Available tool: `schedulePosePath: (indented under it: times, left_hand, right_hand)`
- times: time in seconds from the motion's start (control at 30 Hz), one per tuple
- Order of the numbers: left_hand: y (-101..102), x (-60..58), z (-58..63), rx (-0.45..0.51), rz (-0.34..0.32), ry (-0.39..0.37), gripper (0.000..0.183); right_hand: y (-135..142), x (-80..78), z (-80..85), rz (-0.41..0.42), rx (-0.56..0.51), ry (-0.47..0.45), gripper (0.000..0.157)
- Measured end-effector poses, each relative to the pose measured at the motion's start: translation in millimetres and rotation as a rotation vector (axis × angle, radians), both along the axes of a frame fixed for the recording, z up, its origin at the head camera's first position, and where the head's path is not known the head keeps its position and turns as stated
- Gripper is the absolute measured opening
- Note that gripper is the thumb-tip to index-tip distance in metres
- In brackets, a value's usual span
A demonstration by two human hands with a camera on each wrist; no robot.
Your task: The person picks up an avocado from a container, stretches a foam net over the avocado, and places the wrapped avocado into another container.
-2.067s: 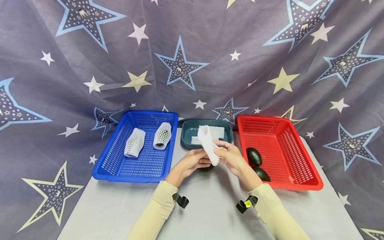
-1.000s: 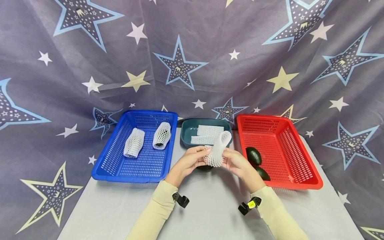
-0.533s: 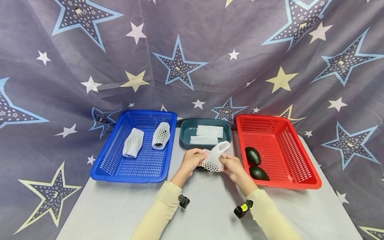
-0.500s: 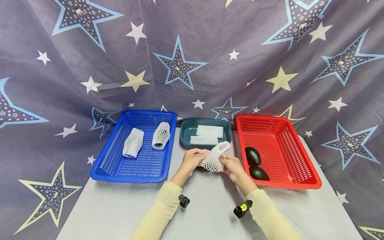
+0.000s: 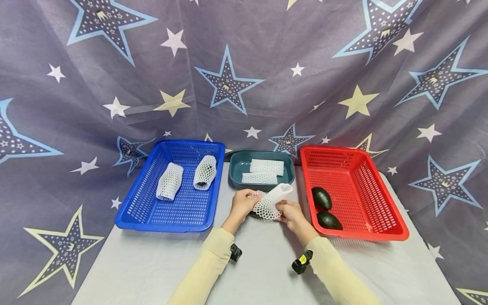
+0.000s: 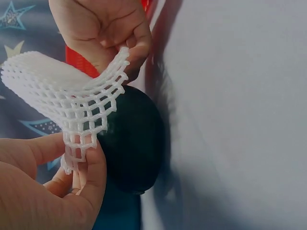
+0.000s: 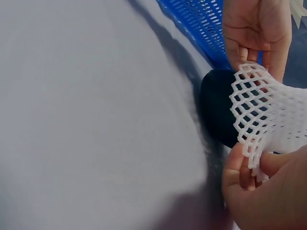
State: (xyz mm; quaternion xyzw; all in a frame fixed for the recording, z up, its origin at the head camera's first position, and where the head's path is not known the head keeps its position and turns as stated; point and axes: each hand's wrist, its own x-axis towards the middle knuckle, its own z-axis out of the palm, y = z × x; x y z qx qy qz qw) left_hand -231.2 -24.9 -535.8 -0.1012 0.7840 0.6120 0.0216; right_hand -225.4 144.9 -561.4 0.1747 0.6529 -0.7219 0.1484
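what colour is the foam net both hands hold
White; the foam net shows best in the left wrist view.

Both hands (image 5: 242, 206) (image 5: 293, 214) pinch near each other, the sleeved forearms (image 5: 203, 271) (image 5: 335, 271) angling inward.

Head view is evenly bright; wrist views are dimmer, soft shadow darkening the table (image 7: 96, 110) beside the right grip (image 7: 268, 194).
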Motion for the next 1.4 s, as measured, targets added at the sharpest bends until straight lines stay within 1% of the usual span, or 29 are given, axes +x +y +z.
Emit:
schedulePosePath:
  times: [0.2,0.33,0.47,0.6,0.63,0.67,0.8,0.9,1.0,1.03,1.1,1.2,1.27,1.4]
  left_hand:
    - [-1,0.5,-1.7,-0.039,0.013,0.009,0.018]
    - [-2,0.8,-3.0,-0.043,0.017,0.017,0.018]
    - [-5,0.5,-7.8,-0.036,0.024,0.012,0.018]
    - [-7,0.8,-14.9,-0.036,0.041,0.018,0.018]
    - [-8,1.0,-16.6,-0.037,0.047,0.023,0.018]
    - [-9,1.2,-18.1,-0.037,0.054,0.029,0.018]
    - [-13,2.8,-22.3,-0.017,0.079,0.024,0.015]
    - [-16,4.0,-24.7,0.016,0.093,0.009,0.015]
    - [-17,5.0,-25.5,0.070,0.091,-0.007,0.018]
    - [-18,5.1,-25.8,0.078,0.091,-0.012,0.019]
    - [-19,5.8,-25.4,0.130,0.077,-0.036,0.022]
    - [-20,6.4,-24.8,0.198,0.053,-0.077,0.024]
    - [-20,7.4,-24.3,0.259,0.038,-0.107,0.026]
    - [-20,6.9,-27.0,0.305,0.045,-0.141,0.027]
  right_hand:
    - [-4,-0.4,-7.8,-0.038,0.065,-0.010,0.030]
    - [-7,1.6,-4.7,-0.059,0.111,-0.001,0.027]
    - [-11,3.5,-0.6,-0.066,0.109,0.001,0.025]
    - [-12,2.2,-5.5,-0.068,0.097,-0.002,0.018]
    - [-10,0.7,-10.8,-0.052,0.069,0.019,0.015]
    - [-9,-0.1,-13.1,-0.048,0.059,0.021,0.013]
    - [-12,1.6,-11.2,-0.035,0.040,0.000,0.012]
    - [-17,6.8,0.7,-0.045,0.049,-0.035,0.017]
    - [-20,9.3,9.2,-0.072,0.033,-0.025,0.019]
    - [-20,9.2,11.1,-0.086,0.024,-0.016,0.018]
    - [-20,8.1,14.2,-0.114,0.012,0.016,0.017]
    - [-19,4.0,15.8,-0.160,-0.005,0.069,0.017]
    - [-20,1.5,15.9,-0.184,-0.019,0.096,0.018]
    - [-21,-1.6,13.1,-0.214,-0.035,0.102,0.018]
